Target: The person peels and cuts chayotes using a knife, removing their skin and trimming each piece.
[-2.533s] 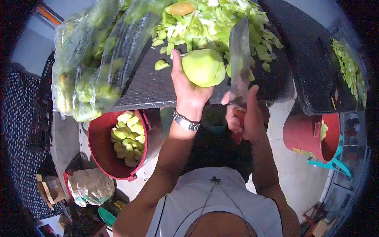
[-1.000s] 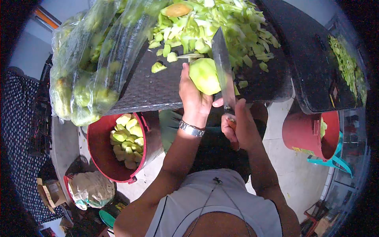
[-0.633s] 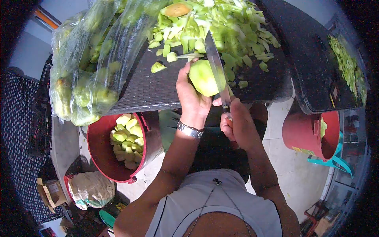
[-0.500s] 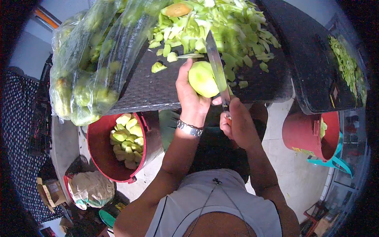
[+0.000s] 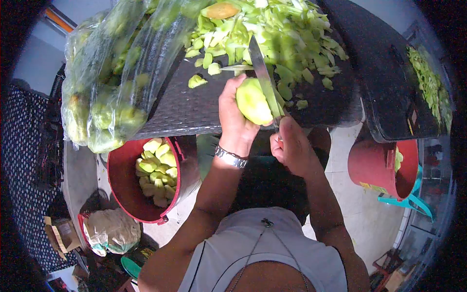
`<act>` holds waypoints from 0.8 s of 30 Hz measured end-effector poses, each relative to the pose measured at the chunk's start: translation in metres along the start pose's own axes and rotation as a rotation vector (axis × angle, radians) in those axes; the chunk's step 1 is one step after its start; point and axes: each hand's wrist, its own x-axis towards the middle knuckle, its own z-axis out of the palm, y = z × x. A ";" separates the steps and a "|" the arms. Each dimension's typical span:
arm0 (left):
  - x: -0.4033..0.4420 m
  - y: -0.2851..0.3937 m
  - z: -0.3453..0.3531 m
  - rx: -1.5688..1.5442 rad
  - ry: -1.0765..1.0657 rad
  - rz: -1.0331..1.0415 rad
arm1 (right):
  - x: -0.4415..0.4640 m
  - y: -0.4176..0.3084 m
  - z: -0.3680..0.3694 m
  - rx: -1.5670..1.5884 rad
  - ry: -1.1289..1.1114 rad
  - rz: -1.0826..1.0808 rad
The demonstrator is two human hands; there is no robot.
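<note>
My left hand (image 5: 234, 109) is wrapped around a peeled, pale green fruit (image 5: 252, 100), its exact kind not plain. In my right hand (image 5: 294, 148) is the handle of a knife (image 5: 263, 73), the long blade pointing up and away from me. The blade lies along the right side of the fruit, and a strip of peel (image 5: 279, 100) shows beside it. Beyond both hands, a large heap of green peelings (image 5: 272, 34) covers part of the dark woven tabletop (image 5: 180, 109). One brownish oval piece (image 5: 220, 10) rests on the heap.
A clear plastic bag of green fruit (image 5: 104, 92) hangs over the table's left edge. Below stands a red bucket (image 5: 127, 194) with peeled fruit inside. Another red bucket (image 5: 369, 165) is at right, under a black surface (image 5: 389, 97) holding more peelings.
The fruit has turned a little in my left hand and shifted slightly right. The knife has slid down along its side, and my right hand has moved slightly.
</note>
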 end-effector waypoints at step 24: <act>-0.010 0.101 0.061 2.330 -0.863 0.943 | 0.167 0.024 -0.073 -0.031 -0.787 0.046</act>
